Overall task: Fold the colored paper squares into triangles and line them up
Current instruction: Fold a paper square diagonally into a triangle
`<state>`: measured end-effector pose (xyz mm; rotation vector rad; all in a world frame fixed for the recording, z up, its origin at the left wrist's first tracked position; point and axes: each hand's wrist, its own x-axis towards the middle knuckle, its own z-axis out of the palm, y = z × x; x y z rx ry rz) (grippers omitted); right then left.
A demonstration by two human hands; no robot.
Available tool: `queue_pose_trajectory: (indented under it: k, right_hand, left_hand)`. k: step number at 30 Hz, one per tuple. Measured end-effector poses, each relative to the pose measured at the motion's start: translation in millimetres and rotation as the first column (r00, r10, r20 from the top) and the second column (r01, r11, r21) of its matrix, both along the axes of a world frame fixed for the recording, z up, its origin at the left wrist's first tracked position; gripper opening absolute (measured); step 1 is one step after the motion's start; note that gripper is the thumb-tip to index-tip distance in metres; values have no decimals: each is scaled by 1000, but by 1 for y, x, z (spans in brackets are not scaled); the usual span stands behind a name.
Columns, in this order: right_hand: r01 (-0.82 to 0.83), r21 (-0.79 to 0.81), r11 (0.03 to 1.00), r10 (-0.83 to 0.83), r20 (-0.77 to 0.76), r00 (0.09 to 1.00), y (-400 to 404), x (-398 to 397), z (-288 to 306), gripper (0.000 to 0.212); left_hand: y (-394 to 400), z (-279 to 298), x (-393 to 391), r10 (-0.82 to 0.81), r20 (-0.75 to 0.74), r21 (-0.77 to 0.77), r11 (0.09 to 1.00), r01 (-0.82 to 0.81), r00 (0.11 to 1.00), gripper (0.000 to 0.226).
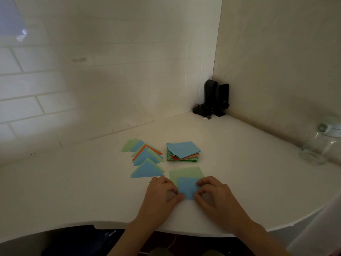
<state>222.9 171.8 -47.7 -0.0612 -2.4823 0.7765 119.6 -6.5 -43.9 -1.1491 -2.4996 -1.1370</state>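
Note:
A blue paper square [186, 187] lies near the table's front edge, partly over a green square [185, 173]. My left hand [161, 194] pinches the blue square's left side with thumb and fingers. My right hand [214, 195] pinches its right side the same way. Left of them, several folded triangles [146, 158] in blue, green and orange overlap in a row running away from me. A stack of unfolded colored squares [182, 151] with a blue sheet on top sits behind the green square.
The white table [83, 182] fits into a wall corner. A black device with a cable [215, 98] stands in that corner. A clear glass object [321, 143] sits at the right edge. The table's curved front edge [110, 225] is just under my wrists.

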Motion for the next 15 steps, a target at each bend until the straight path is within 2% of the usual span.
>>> queue_pose_trajectory:
  k: [3, 7, 12, 15]
  right_hand:
    - [103, 6, 995, -103, 10, 995, -6, -3, -2, 25]
    - [161, 7, 987, -161, 38, 986, -8, -7, -4, 30]
    - [143, -39, 989, -140, 81, 987, -4, -10, -4, 30]
    - [115, -30, 993, -110, 124, 986, -3, -12, 0, 38]
  left_hand:
    - [7, -2, 3, 111, -79, -32, 993, -114, 991, 43]
    - [16, -2, 12, 247, -188, -73, 962, -264, 951, 37]
    - [17, 2, 13, 246, -86, -175, 950, -258, 965, 32]
    - [10, 2, 7, 207, -22, -110, 972, -208, 978, 26]
